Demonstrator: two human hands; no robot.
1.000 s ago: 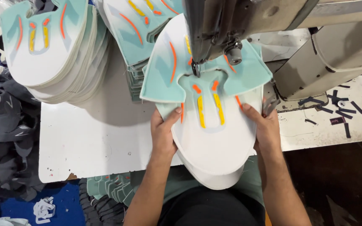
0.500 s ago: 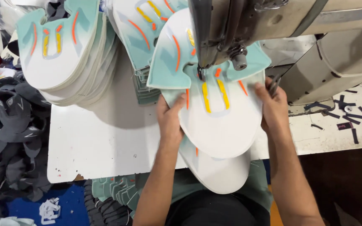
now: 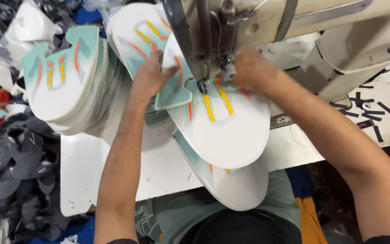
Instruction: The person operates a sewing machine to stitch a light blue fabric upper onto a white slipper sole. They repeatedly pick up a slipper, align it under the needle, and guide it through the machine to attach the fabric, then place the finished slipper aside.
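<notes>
A white shoe-upper panel point(image 3: 231, 131) with mint edges and orange and yellow stripes lies under the needle of a beige sewing machine point(image 3: 213, 49). My left hand point(image 3: 150, 74) presses flat on the panel's mint left wing, fingers spread. My right hand point(image 3: 249, 68) rests on the panel's far right side just behind the presser foot, partly hidden by the machine head. A second like panel point(image 3: 235, 185) lies under the first and hangs over the table's near edge.
Two stacks of the same panels stand on the white table point(image 3: 113, 171), one at the left point(image 3: 64, 86) and one behind my left hand point(image 3: 134, 31). Grey fabric scraps point(image 3: 14, 167) pile up at the far left. Dark strips point(image 3: 371, 113) lie at the right.
Both hands have slid from the panel's near edge up to its far end beside the needle. The panel has turned and moved forward under the machine.
</notes>
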